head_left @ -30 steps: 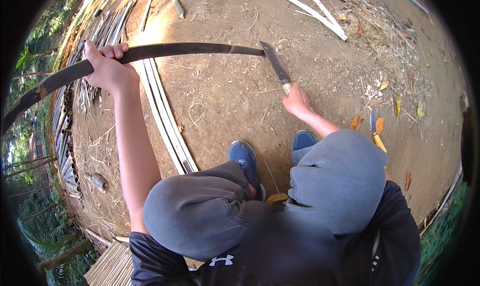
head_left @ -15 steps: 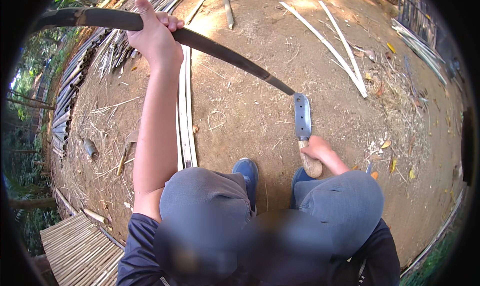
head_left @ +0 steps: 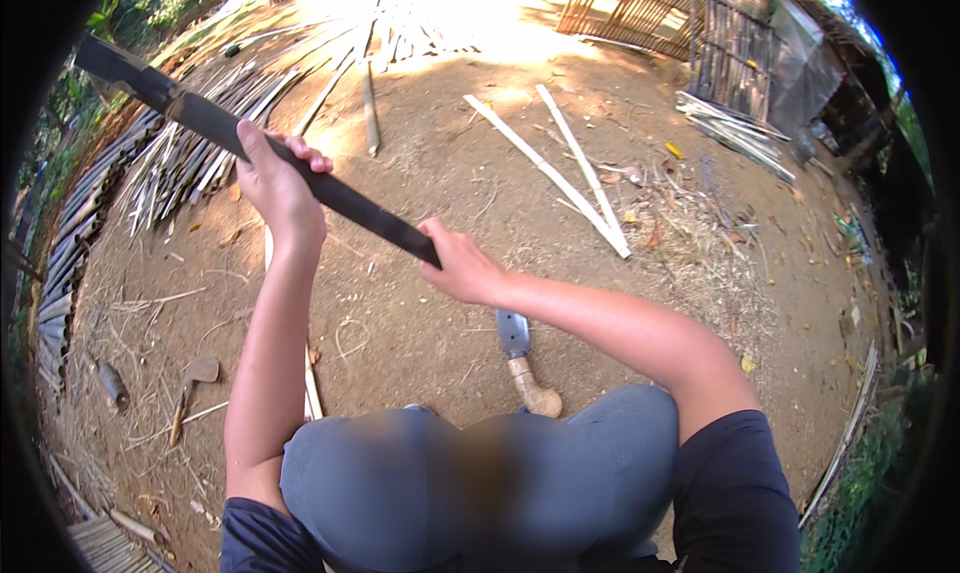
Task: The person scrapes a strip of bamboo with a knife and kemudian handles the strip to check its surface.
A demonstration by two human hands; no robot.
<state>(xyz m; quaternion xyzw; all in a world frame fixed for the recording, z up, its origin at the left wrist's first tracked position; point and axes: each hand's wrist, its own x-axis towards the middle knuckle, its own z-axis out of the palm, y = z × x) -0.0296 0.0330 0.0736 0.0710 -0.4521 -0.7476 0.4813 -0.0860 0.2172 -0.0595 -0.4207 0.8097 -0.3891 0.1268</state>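
Observation:
A long dark split-bamboo strip (head_left: pixel 365 210) runs slantwise in front of me, from the upper left down to the middle. My left hand (head_left: pixel 283 201) is closed round it partway along, the thumb lying on top. At its near end my right hand (head_left: pixel 462 268) grips the strip, some fingers hidden behind it. Below my right forearm, a broad-bladed chopping knife (head_left: pixel 513 335) with holes in its blade and a pale wooden handle is on the ground close to my knees. The forearm covers the blade's tip.
Pale bamboo strips (head_left: pixel 545 161) lie ahead on the dirt. Stacked bamboo (head_left: pixel 75 248) and a heap of split pieces (head_left: pixel 190 153) line the left. A short-handled bladed tool (head_left: pixel 202 370) and a bottle (head_left: pixel 113 385) lie near left. A slatted fence (head_left: pixel 730 63) stands far right.
My right hand has let go of the chopping knife and taken hold of the strip's near end. The strip has shifted lengthwise up-left through the view. My view has tilted up.

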